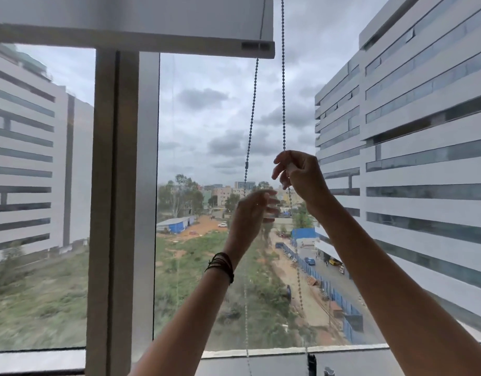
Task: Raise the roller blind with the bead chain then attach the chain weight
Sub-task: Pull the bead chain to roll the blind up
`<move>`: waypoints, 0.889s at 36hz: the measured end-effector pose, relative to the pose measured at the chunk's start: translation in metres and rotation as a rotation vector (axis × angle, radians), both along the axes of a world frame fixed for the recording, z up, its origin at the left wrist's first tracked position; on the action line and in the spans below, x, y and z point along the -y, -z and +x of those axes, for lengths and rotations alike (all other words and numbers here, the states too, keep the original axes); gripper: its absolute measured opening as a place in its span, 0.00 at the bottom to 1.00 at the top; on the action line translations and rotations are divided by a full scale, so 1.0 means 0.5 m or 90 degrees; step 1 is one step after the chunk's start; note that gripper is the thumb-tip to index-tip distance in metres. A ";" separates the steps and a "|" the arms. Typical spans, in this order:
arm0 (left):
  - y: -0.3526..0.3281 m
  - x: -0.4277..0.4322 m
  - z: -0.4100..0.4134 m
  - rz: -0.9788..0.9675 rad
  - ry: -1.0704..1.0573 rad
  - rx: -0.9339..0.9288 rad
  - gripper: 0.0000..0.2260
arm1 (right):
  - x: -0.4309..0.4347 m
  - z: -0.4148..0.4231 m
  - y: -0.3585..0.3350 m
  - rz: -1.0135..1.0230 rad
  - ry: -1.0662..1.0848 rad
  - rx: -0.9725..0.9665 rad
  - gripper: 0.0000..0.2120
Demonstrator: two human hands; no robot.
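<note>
Roller blind, drawn up near the top of the window, its bottom bar crossing the upper part of the view. Bead chain hangs in two strands just right of the blind's edge; a small dark connector sits on the left strand. Right hand pinches the right strand between thumb and fingers, closed on it. Left hand, lower, curls loosely at the left strand; whether it actually grips cannot be told. Risks, as a judgement: the connector may jam at the roller mechanism if hauled too far; a slipped pinch could let the blind run back down; an oblique pull may derail the beads. Count: one blind, two chain strands, one connector, two hands, one cluster of dark wrist bands. A dark fitting near the sill may be the weight; unclear.
</note>
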State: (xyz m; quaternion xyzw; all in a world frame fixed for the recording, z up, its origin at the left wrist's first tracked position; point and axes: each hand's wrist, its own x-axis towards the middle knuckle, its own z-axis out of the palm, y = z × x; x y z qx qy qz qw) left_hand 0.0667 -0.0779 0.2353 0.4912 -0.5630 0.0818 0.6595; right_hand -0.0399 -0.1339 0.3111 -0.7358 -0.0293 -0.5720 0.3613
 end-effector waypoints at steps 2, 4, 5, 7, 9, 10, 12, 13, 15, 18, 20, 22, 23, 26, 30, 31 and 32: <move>-0.054 -0.002 -0.009 -0.049 0.005 -0.036 0.11 | -0.002 0.002 0.003 -0.009 -0.009 0.008 0.14; -0.107 -0.010 -0.018 -0.087 0.028 -0.075 0.12 | -0.003 0.003 0.003 -0.024 -0.018 0.017 0.13; -0.133 -0.015 -0.023 -0.100 0.048 -0.095 0.13 | -0.004 0.004 0.004 -0.034 -0.024 0.020 0.13; -0.182 -0.025 -0.034 -0.113 0.086 -0.120 0.15 | -0.003 0.006 0.005 -0.054 -0.036 0.022 0.14; -0.222 -0.031 -0.044 -0.124 0.102 -0.116 0.16 | -0.003 0.011 0.005 -0.063 -0.045 0.021 0.14; -0.239 -0.034 -0.049 -0.131 0.102 -0.107 0.16 | -0.003 0.014 0.005 -0.062 -0.051 0.021 0.14; -0.266 -0.039 -0.060 -0.147 0.091 -0.086 0.15 | -0.001 0.020 0.004 -0.056 -0.066 0.025 0.16; -0.279 -0.041 -0.065 -0.158 0.085 -0.081 0.14 | -0.001 0.023 0.004 -0.053 -0.074 0.025 0.17; -0.300 -0.045 -0.072 -0.175 0.082 -0.081 0.12 | 0.000 0.025 0.006 -0.056 -0.081 0.023 0.16; -0.316 -0.052 -0.076 -0.173 0.087 -0.074 0.10 | -0.002 0.027 0.007 -0.065 -0.083 0.023 0.14; -0.319 -0.056 -0.075 -0.169 0.094 -0.062 0.09 | -0.005 0.030 0.007 -0.062 -0.096 0.025 0.13; -0.319 -0.057 -0.072 -0.163 0.099 -0.053 0.08 | -0.008 0.031 0.007 -0.060 -0.107 0.025 0.14; -0.319 -0.056 -0.071 -0.157 0.097 -0.050 0.08 | -0.011 0.032 0.006 -0.062 -0.111 0.024 0.15; -0.316 -0.052 -0.067 -0.142 0.080 -0.048 0.07 | -0.015 0.034 0.008 -0.074 -0.117 0.019 0.15; -0.315 -0.051 -0.061 -0.129 0.073 -0.068 0.09 | -0.013 0.032 0.013 -0.079 -0.120 0.014 0.14; -0.315 -0.051 -0.061 -0.123 0.069 -0.061 0.10 | -0.011 0.032 0.014 -0.081 -0.117 0.016 0.15; -0.315 -0.052 -0.061 -0.119 0.060 -0.048 0.11 | -0.010 0.033 0.014 -0.084 -0.113 0.018 0.15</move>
